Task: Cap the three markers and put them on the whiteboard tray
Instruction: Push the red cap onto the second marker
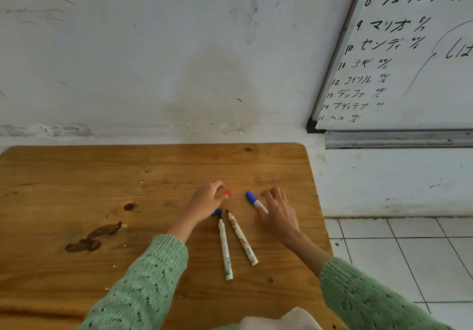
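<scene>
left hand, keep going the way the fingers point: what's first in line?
The red cap: the left hand points up and right across the table, and its fingertips look to be already at the cap, probably touching. Past it lies bare wood, as far as depth shows.

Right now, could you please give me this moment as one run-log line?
left hand: pinching red cap | right hand: on capped blue marker | uncapped markers: two | whiteboard tray: no markers
</scene>
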